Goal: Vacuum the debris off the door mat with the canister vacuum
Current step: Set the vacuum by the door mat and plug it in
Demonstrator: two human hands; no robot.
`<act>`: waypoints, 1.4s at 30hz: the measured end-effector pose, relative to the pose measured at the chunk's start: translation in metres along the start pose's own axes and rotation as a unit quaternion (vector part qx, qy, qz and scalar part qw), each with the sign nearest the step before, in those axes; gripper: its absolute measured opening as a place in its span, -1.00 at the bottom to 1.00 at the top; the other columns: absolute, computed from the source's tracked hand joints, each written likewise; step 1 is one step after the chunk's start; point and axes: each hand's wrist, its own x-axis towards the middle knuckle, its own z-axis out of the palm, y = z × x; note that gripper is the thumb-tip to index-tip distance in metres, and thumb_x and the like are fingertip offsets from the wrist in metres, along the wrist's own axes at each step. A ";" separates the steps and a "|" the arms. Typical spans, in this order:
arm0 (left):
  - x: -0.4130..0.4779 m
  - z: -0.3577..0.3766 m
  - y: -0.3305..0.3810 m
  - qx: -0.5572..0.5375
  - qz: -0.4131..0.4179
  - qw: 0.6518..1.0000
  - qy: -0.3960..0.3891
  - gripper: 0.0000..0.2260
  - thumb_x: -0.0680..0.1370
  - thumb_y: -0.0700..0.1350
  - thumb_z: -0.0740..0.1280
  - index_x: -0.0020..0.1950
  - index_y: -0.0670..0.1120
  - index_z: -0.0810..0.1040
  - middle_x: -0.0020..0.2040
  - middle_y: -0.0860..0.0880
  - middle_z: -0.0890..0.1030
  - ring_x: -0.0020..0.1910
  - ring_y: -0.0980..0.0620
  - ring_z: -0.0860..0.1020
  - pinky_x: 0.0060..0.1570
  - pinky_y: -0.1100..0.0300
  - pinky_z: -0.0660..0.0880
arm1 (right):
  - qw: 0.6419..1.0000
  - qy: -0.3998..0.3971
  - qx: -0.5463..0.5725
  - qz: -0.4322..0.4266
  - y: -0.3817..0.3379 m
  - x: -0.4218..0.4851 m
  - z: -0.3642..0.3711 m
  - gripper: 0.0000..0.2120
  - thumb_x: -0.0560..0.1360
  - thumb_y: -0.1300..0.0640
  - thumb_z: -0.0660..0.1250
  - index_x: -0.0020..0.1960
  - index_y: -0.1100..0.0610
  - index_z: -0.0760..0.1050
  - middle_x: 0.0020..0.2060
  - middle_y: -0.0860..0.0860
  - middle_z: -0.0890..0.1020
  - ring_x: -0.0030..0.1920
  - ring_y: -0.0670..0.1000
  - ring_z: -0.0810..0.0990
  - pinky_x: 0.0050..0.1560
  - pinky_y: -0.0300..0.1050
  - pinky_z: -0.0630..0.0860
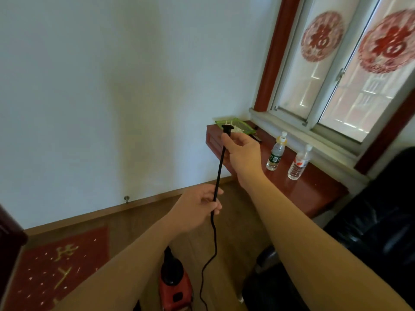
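Door mat [60, 265], red and speckled with pale debris [41, 283], lies on the floor [235, 209] at my lower left, and the red canister vacuum [174, 286] sits on the floor beneath my left forearm [125, 265]. I seem to be at the power step: my right hand [241, 151] pinches the black cord [219, 173] just under its plug [227, 129], and my left hand [198, 208] curls round it lower down. Next I need a wall socket, and none shows from here.
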 end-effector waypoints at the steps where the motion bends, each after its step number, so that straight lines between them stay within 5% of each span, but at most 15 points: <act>1: -0.003 -0.004 0.006 -0.011 0.007 1.000 -0.005 -0.75 0.64 -0.27 0.31 0.27 -0.04 0.56 -0.12 0.02 0.69 -0.07 0.15 0.69 0.08 0.27 0.60 | 1.000 0.007 -0.003 -0.005 -0.010 -0.005 0.000 -0.82 0.58 0.10 0.42 0.10 0.18 0.65 -0.19 0.16 0.65 -0.32 -0.04 0.58 -0.38 -0.26 0.53; 6: -0.024 -0.022 0.030 -0.060 0.022 0.997 -0.034 -0.75 0.65 -0.28 0.29 0.29 -0.04 0.55 -0.04 -0.04 0.70 -0.06 0.08 0.71 0.01 0.25 0.63 | 0.998 0.060 0.001 -0.034 -0.049 -0.035 0.003 -0.90 0.57 0.07 0.44 -0.12 0.02 0.62 -0.33 0.00 0.60 -0.32 -0.02 0.52 -0.25 -0.08 0.50; 10: -0.043 -0.031 0.041 -0.069 0.040 0.995 -0.062 -0.76 0.65 -0.27 0.30 0.28 -0.04 0.56 -0.06 0.00 0.71 -0.08 0.10 0.71 -0.01 0.24 0.64 | 0.993 0.104 0.002 -0.051 -0.068 -0.065 0.005 -0.92 0.57 0.06 0.44 -0.09 0.02 0.64 -0.37 -0.11 0.61 -0.31 -0.05 0.57 -0.22 -0.09 0.52; 15: -0.066 -0.029 0.057 -0.105 0.078 0.985 -0.108 -0.75 0.64 -0.26 0.31 0.14 0.11 0.57 -0.12 0.03 0.71 -0.09 0.08 0.71 0.04 0.11 0.66 | 0.983 0.169 -0.037 -0.057 -0.094 -0.107 -0.007 -0.91 0.58 0.06 0.43 -0.08 0.04 0.61 -0.47 -0.22 0.52 -0.46 -0.24 0.46 -0.35 -0.31 0.41; 18: -0.077 -0.021 0.069 -0.116 0.105 0.977 -0.143 -0.75 0.64 -0.27 0.32 0.14 0.10 0.56 -0.12 0.00 0.72 -0.10 0.07 0.71 0.01 0.12 0.66 | 0.976 0.203 -0.059 -0.057 -0.109 -0.135 -0.024 -0.88 0.59 0.07 0.42 -0.01 0.12 0.62 -0.37 -0.09 0.53 -0.49 -0.23 0.44 -0.40 -0.33 0.41; 25: -0.094 0.016 0.111 -0.129 0.150 0.953 -0.231 -0.77 0.62 -0.33 0.32 0.20 -0.07 0.58 -0.11 -0.10 0.72 -0.10 -0.05 0.71 -0.04 0.11 0.64 | 0.949 0.292 -0.093 -0.078 -0.131 -0.192 -0.082 -0.90 0.56 -0.01 0.44 -0.01 0.01 0.64 -0.12 0.12 0.71 -0.15 0.06 0.68 0.01 0.07 0.68; 28: -0.103 0.045 0.134 -0.131 0.169 0.942 -0.259 -0.76 0.61 -0.35 0.32 0.17 -0.06 0.60 -0.12 -0.13 0.72 -0.11 -0.10 0.71 -0.08 0.10 0.64 | 0.937 0.319 -0.108 -0.088 -0.141 -0.217 -0.117 -0.88 0.55 -0.03 0.45 -0.05 0.01 0.65 -0.12 0.11 0.72 -0.06 0.18 0.71 0.02 0.25 0.65; 30: -0.112 0.069 0.150 -0.126 0.187 0.934 -0.277 -0.76 0.61 -0.35 0.32 0.18 -0.06 0.60 -0.13 -0.12 0.72 -0.14 -0.05 0.72 -0.11 0.16 0.64 | 0.928 0.341 -0.120 -0.086 -0.147 -0.239 -0.142 -0.83 0.56 -0.03 0.43 0.03 0.06 0.66 -0.14 0.09 0.72 -0.11 0.12 0.71 -0.02 0.21 0.68; 36: -0.159 0.150 0.198 -0.128 0.217 0.909 -0.332 -0.75 0.60 -0.35 0.32 0.18 -0.06 0.60 -0.13 -0.11 0.72 -0.13 -0.10 0.72 -0.02 -0.07 0.64 | 0.905 0.403 -0.109 -0.077 -0.157 -0.317 -0.229 -0.74 0.58 0.03 0.42 0.18 0.17 0.63 -0.26 -0.08 0.64 -0.21 -0.03 0.65 -0.11 -0.06 0.68; 42: -0.218 0.230 0.247 -0.118 0.237 0.888 -0.376 -0.75 0.61 -0.34 0.31 0.19 -0.06 0.60 -0.14 -0.09 0.72 -0.15 -0.04 0.72 -0.10 0.10 0.63 | 0.893 0.439 -0.074 -0.066 -0.167 -0.398 -0.310 -0.80 0.58 0.03 0.42 0.11 0.13 0.64 -0.28 -0.04 0.63 -0.29 0.00 0.60 -0.22 -0.09 0.61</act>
